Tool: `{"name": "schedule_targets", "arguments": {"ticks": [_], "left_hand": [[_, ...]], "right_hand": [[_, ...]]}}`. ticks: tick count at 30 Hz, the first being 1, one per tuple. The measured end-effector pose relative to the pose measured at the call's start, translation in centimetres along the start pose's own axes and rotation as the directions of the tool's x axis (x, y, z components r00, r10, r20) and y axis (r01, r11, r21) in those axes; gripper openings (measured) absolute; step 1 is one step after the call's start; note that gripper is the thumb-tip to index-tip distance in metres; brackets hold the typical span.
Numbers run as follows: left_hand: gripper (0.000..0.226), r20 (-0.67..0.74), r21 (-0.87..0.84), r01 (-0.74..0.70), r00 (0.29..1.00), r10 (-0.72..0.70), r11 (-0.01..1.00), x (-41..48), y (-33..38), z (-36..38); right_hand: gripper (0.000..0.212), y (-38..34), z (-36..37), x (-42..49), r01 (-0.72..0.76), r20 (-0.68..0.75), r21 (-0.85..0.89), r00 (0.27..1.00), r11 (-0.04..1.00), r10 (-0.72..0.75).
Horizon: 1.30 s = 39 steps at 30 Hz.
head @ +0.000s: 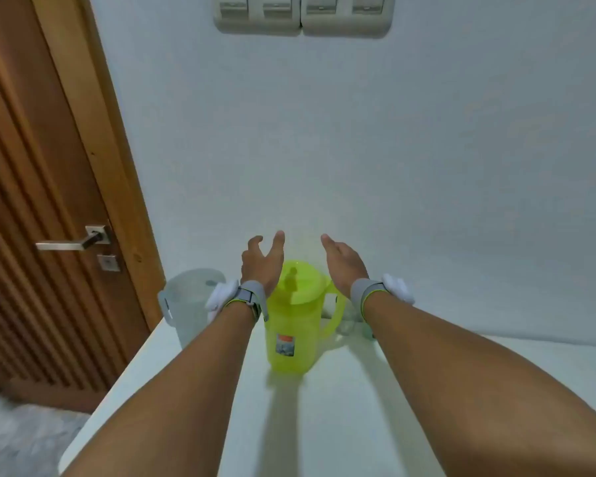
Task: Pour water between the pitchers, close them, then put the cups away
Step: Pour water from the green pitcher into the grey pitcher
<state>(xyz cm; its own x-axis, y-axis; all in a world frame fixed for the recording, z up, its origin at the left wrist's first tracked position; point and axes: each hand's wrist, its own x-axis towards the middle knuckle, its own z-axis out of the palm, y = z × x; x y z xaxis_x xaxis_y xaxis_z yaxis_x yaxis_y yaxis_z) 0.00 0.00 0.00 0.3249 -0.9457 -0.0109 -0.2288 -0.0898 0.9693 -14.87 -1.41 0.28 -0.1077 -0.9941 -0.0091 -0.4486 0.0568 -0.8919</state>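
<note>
Your left hand (260,261) and right hand (343,261) hovered empty, fingers loose, near the green pitcher (291,325); a hasty grab could have tipped it.

A white surface (324,425) meets a pale wall (393,149) bearing two beige switch plates (303,12) side by side. At left, a ribbed wooden door (31,201) has a metal handle (73,241), with a lock plate (108,262) just below. Grey floor (21,438) shows at the lower left.

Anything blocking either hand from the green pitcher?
Nothing visible. The left hand and right hand hover open over the top of the green pitcher, one on each side. The clear pitcher stands to its left, out of the path.
</note>
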Motion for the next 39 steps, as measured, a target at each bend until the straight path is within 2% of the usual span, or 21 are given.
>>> {"name": "schedule_targets", "arguments": {"ticks": [6, 12, 17, 21, 25, 27, 30, 34, 39], "left_hand": [[0.074, 0.019, -0.074, 0.142, 0.99, -0.141, 0.987, -0.2, -3.9, 0.1], [0.079, 0.098, -0.047, 0.274, 0.958, -0.269, 0.961, -0.2, -6.8, 0.3], [0.08, 0.142, -0.071, 0.287, 0.951, -0.275, 0.955, -0.2, -7.3, 0.5], [0.069, 0.15, -0.083, 0.283, 0.952, -0.268, 0.956, 0.0, -7.3, 0.6], [0.092, 0.161, -0.099, 0.316, 0.941, -0.298, 0.944, 0.1, -7.1, 0.6], [0.082, 0.163, -0.12, 0.335, 0.935, -0.314, 0.934, 0.2, -7.0, 0.6], [0.051, 0.165, -0.116, 0.347, 0.931, -0.326, 0.931, 0.6, -7.2, 0.6], [0.043, 0.159, -0.109, 0.363, 0.926, -0.344, 0.926, 0.5, -7.0, 0.5], [0.038, 0.136, -0.121, 0.376, 0.923, -0.36, 0.919, 0.6, -6.9, 0.6]], "right_hand": [[0.057, 2.7, 1.5, -0.4, -0.107, 0.063, -0.038, 0.992, 0.994, 0.109], [0.053, 4.4, 1.6, 0.0, -0.165, 0.029, -0.058, 0.986, 0.985, 0.167], [0.055, 5.4, 1.7, 1.6, -0.191, 0.001, -0.116, 0.981, 0.975, 0.192], [0.054, 6.0, 1.8, 2.3, -0.262, -0.047, -0.033, 0.964, 0.965, 0.26], [0.048, 6.1, 1.9, 3.0, -0.249, -0.068, 0.012, 0.966, 0.968, 0.249], [0.047, 5.9, 1.8, 3.0, -0.214, -0.08, 0.023, 0.973, 0.977, 0.215], [0.047, 5.6, 1.9, 3.2, -0.16, -0.071, 0.024, 0.984, 0.987, 0.161], [0.046, 5.7, 2.0, 3.1, -0.142, -0.021, 0.059, 0.989, 0.988, 0.143], [0.041, 5.3, 2.0, 3.0, -0.221, -0.008, 0.064, 0.975, 0.973, 0.222]]}}
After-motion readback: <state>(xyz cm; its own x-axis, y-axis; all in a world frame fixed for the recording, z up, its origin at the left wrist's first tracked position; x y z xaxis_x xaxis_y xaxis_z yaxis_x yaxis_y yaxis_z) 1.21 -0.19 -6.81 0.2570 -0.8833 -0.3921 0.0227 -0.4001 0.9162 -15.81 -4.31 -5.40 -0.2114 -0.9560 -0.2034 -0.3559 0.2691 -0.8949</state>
